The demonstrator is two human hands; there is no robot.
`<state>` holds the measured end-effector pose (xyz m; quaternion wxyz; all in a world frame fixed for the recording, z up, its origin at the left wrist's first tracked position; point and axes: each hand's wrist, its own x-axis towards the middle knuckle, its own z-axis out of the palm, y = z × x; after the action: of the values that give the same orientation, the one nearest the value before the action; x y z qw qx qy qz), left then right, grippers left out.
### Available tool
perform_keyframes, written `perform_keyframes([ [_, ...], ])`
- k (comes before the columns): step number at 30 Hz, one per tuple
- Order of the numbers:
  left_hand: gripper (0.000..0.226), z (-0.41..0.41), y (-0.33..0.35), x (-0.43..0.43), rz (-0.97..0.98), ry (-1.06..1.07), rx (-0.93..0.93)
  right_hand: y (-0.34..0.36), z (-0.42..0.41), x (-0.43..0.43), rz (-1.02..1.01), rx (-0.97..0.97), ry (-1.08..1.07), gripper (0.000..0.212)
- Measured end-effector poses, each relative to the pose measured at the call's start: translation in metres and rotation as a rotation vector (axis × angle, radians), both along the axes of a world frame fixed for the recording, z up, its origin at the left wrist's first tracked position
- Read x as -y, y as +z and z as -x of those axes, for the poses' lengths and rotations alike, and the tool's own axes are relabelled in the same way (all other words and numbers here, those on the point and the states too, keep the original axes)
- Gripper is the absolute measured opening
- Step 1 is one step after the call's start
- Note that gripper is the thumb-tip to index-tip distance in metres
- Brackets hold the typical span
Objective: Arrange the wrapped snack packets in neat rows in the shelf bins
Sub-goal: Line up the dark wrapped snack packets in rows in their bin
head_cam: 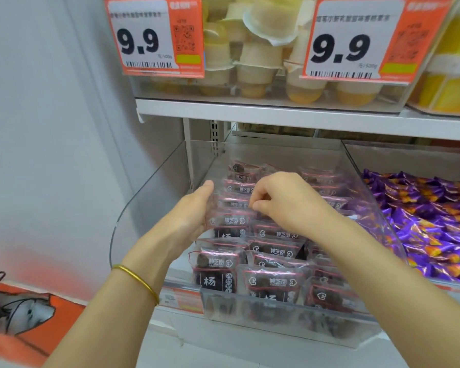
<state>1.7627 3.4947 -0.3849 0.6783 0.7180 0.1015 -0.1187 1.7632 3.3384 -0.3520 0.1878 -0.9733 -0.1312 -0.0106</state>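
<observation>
Left grip [195, 208] palm inward, thumb straight, the rest hidden; right grip [284, 200] knuckles up, fingers [260, 188] curled under.
</observation>
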Motion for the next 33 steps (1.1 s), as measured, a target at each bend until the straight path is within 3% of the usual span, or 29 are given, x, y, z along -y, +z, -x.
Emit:
perform_keyframes([
  [10, 0.046, -0.002, -0.003, -0.008, -0.093, -0.089, 0.003, 0.007, -0.005, 0.018, -0.328, -0.219, 0.013, 0.008],
  [15, 0.016, -0.008, -0.009, -0.007, -0.173, -0.038, 0.075, 0.0, -0.006, 0.01, -0.179, -0.105, 0.048, 0.01],
  [20, 0.034, -0.014, -0.009, -0.005, -0.176, -0.013, 0.066, 0.002, -0.005, 0.019, -0.15, -0.021, 0.033, 0.008],
  [22, 0.046, -0.013, -0.007, -0.003, -0.309, -0.019, 0.121, 0.005, -0.003, 0.034, -0.146, 0.086, -0.048, 0.009],
  [24, 0.049, -0.009, 0.0, 0.002, -0.558, -0.027, 0.327, 0.004, 0.001, 0.043, -0.064, 0.142, -0.076, 0.015],
  [27, 0.048, -0.004, 0.007, 0.017, -0.847, -0.22, 0.617, -0.006, 0.014, 0.042, 0.127, 0.01, 0.11, 0.032],
  [30, 0.048, -0.012, 0.001, 0.023, -1.167, -0.38, 0.564, -0.016, 0.02, 0.042, 0.238, -0.038, 0.167, 0.037],
  [33, 0.048, -0.016, -0.001, 0.022, -1.188, -0.413, 0.504, -0.017, 0.013, 0.046, 0.17, -0.046, 0.049, 0.031],
])
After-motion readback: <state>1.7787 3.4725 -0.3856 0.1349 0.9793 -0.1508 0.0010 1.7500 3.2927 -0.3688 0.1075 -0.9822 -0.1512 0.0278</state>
